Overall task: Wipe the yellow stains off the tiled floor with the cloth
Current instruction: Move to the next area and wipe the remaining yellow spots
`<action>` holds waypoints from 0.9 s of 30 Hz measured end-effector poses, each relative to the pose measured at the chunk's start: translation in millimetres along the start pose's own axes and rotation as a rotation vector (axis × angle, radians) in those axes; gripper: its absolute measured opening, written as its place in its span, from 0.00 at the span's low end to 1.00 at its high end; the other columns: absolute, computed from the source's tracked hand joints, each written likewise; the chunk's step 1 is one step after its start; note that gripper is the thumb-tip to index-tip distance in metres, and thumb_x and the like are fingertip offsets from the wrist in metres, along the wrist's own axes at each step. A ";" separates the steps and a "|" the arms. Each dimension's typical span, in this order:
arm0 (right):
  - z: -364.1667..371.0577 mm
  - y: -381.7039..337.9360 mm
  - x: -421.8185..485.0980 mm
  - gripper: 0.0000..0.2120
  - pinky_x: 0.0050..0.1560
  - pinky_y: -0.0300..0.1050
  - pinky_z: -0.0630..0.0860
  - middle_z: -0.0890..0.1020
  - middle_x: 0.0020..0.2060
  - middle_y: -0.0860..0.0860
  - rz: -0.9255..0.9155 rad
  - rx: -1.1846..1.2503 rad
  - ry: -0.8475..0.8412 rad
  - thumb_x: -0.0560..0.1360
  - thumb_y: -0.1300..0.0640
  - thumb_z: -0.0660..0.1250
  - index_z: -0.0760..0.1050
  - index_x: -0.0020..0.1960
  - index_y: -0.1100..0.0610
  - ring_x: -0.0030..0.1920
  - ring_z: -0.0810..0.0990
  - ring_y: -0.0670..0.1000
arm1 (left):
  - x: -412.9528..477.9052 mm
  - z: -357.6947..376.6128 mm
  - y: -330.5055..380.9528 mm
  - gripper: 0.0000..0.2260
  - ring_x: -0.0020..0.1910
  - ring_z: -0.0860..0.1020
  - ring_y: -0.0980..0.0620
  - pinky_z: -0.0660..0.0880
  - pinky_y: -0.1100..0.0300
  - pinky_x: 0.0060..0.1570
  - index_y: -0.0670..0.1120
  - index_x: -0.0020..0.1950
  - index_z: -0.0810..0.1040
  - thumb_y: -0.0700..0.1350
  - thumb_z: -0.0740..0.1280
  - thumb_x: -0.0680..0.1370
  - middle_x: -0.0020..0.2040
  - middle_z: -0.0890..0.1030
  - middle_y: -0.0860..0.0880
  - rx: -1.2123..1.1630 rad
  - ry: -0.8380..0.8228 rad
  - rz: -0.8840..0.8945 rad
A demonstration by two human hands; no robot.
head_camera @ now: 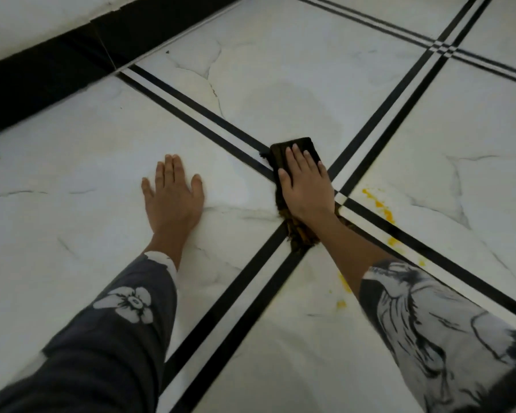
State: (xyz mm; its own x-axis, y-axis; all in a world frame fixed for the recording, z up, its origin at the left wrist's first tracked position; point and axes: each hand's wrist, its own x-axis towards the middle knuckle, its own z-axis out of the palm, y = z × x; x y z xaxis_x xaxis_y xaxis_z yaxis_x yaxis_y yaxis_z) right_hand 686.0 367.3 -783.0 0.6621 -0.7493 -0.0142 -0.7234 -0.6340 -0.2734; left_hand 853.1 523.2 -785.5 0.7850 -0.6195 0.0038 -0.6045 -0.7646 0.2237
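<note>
My right hand (307, 186) presses flat on a dark brown folded cloth (294, 146) that lies over the crossing of black tile lines. The cloth's frayed end (301, 234) sticks out under my wrist. Yellow stains (380, 205) streak the white marble-look tile just right of my hand, and more yellow spots (344, 286) lie by my right forearm. A faint damp smear (304, 102) shows on the tile beyond the cloth. My left hand (173, 195) rests palm down on the tiled floor (72, 162) to the left, fingers spread, holding nothing.
Double black stripes (399, 93) cross the white tiles in a grid. A black skirting band (42, 76) and a pale wall (27, 22) run along the upper left. Patterned dark sleeves cover both forearms.
</note>
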 end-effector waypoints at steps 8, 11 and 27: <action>-3.0 5.9 7.0 0.25 0.75 0.48 0.42 0.48 0.77 0.48 -0.037 -0.001 -0.035 0.82 0.47 0.42 0.44 0.77 0.53 0.77 0.45 0.48 | -61.6 23.0 89.9 0.27 0.77 0.48 0.49 0.44 0.46 0.74 0.44 0.77 0.45 0.55 0.45 0.81 0.78 0.49 0.46 -0.026 0.012 0.171; -5.1 10.7 -3.8 0.25 0.75 0.47 0.42 0.48 0.77 0.48 -0.058 -0.004 -0.042 0.82 0.47 0.42 0.45 0.77 0.53 0.77 0.45 0.48 | -60.4 22.5 83.1 0.27 0.77 0.49 0.49 0.45 0.46 0.74 0.44 0.77 0.46 0.55 0.45 0.81 0.78 0.50 0.46 -0.003 -0.005 0.142; -28.0 79.1 -104.7 0.30 0.74 0.46 0.41 0.47 0.76 0.46 0.063 -0.045 -0.044 0.77 0.42 0.34 0.43 0.76 0.51 0.77 0.45 0.47 | -60.1 16.1 85.2 0.28 0.77 0.50 0.48 0.47 0.44 0.74 0.43 0.77 0.47 0.55 0.47 0.81 0.78 0.52 0.45 0.015 -0.028 0.132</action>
State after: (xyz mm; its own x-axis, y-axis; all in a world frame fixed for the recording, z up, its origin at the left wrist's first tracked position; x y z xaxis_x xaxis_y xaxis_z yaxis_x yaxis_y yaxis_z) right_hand 554.0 390.2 -776.2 0.6225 -0.7792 -0.0728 -0.7711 -0.5947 -0.2275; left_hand 752.3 492.4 -782.4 0.6947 -0.7193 0.0051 -0.7043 -0.6787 0.2080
